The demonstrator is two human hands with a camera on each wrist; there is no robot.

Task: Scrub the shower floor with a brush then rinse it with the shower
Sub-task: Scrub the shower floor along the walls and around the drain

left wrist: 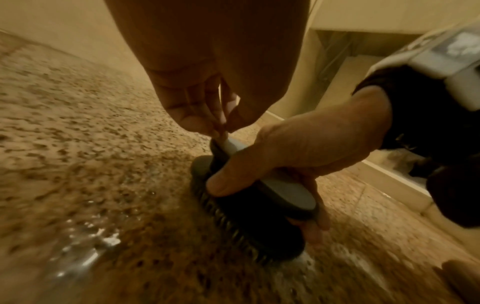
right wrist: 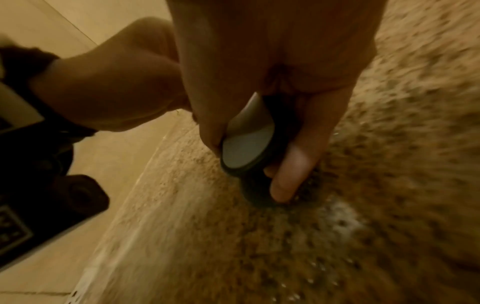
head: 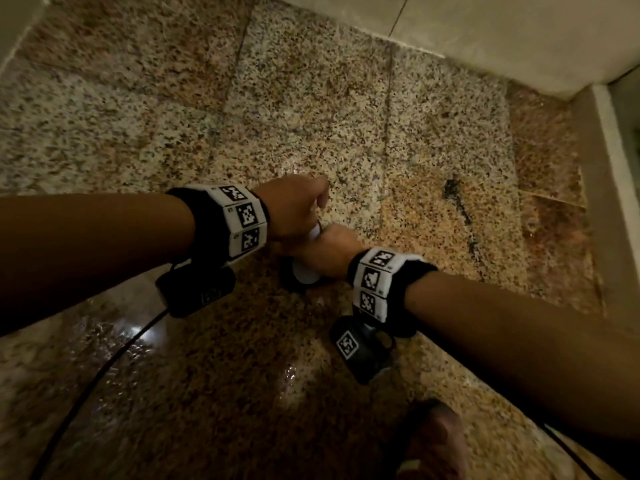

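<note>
Wet speckled shower floor [head: 311, 98], one brush [left wrist: 262, 207], right hand [left wrist: 306, 156] grip wrapping it, left hand [left wrist: 205, 107] pinching its stem.

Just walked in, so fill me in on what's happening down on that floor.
A person is bent over the wet speckled shower floor with a dark scrub brush, bristles down on the stone. The right hand grips the brush body, thumb on one side and fingers on the other. The left hand pinches the brush's pale handle end. No running water shows.
</note>
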